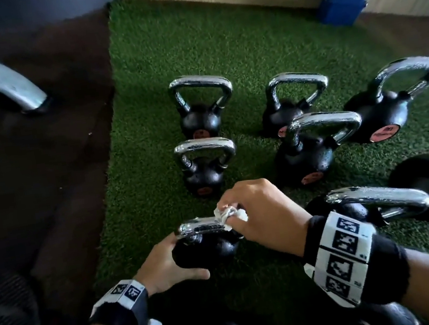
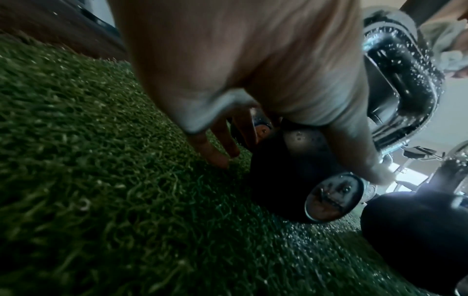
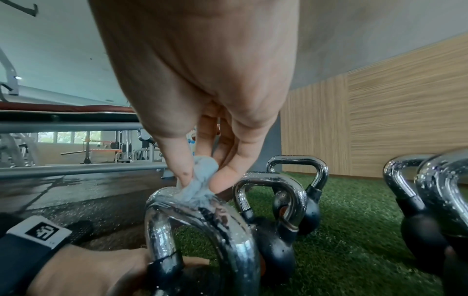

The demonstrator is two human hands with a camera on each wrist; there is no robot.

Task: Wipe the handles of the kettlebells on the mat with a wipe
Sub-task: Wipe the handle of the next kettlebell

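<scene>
The right hand (image 1: 258, 211) pinches a small crumpled white wipe (image 1: 230, 215) between thumb and fingertips and presses it onto the top bar of the chrome handle (image 1: 203, 226) of the nearest black round kettlebell (image 1: 206, 249), which stands on the green artificial-turf mat (image 1: 218, 38). The left hand (image 1: 167, 262), below and to the left of the pinch, rests spread against the bell's body, fingers fairly straight.

Risks:
- The handle is beaded with droplets. A small wad may slip out of the pinch or smear, not dry.
- A sideways push could tip the bell if the bracing hand lifts.

Clearance: open turf lies left of the grip up to the mat edge. Beyond the grip stand two more chrome-handled kettlebells (image 1: 205, 163). To its right a larger kettlebell handle (image 1: 378, 198) stands near, limiting the wrist's sweep on that side.
</scene>
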